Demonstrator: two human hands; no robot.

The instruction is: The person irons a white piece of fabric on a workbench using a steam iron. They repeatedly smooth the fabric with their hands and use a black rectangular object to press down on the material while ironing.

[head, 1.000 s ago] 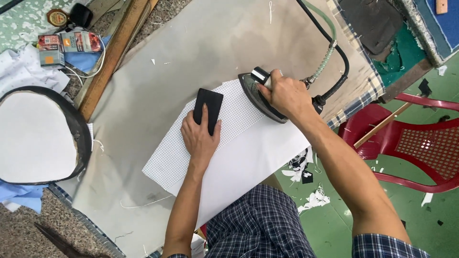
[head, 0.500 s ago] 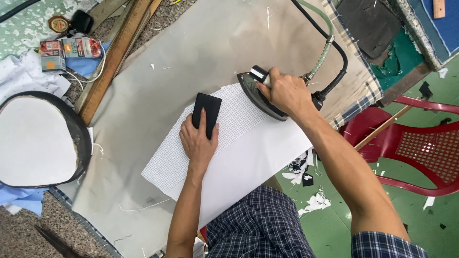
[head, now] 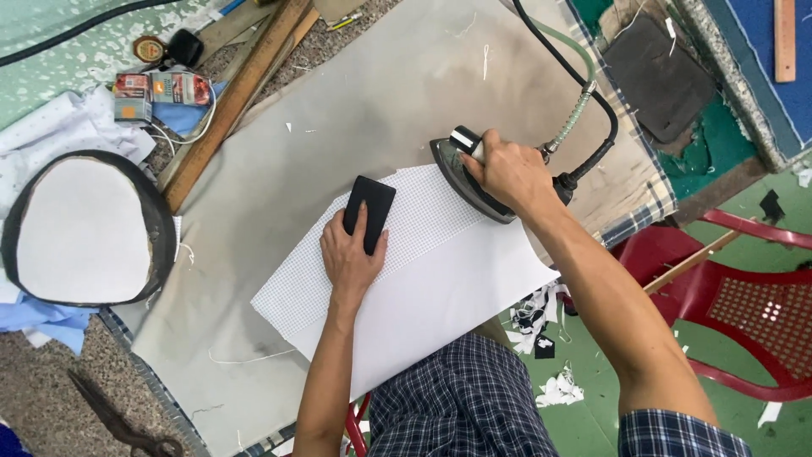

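Pressing your left hand (head: 351, 254) flat on the black patch (head: 369, 211) atop the gridded sheet (head: 381, 245), keep your right hand's (head: 507, 173) closed grip guiding the iron (head: 465, 178) clear of your fingertips.

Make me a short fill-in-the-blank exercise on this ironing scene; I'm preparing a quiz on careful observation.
1. The right hand grips the handle of the ____ on the grey pressing cloth.
2. The left hand presses flat on a small ____ rectangular piece.
3. That piece lies on a white sheet of ____ interlining.
4. Right of the table stands a ____ plastic chair.

Missing words: iron; black; gridded; red
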